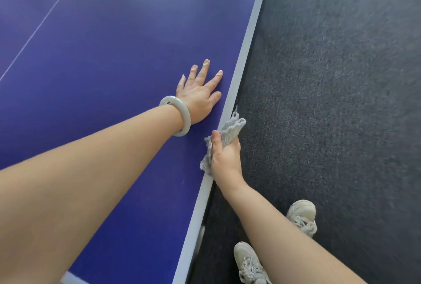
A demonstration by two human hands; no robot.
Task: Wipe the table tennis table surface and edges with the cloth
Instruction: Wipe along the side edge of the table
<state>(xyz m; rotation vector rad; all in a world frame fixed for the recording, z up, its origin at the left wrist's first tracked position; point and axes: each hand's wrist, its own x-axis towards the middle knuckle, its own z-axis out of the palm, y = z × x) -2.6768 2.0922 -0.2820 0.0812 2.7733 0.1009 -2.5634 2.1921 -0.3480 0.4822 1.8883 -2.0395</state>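
Gripping a crumpled, frayed grey cloth, the right hand holds it against the pale grey edge band of the blue table tennis worktop, its fingers curled round the bunched fabric. Part of the cloth sticks out past the hand along the edge. The left hand lies flat on the blue surface just beside that edge, fingers straight, spread and holding nothing, with a pale green bangle round the wrist. Two pale lace-up sneakers stand on dark grey carpet.
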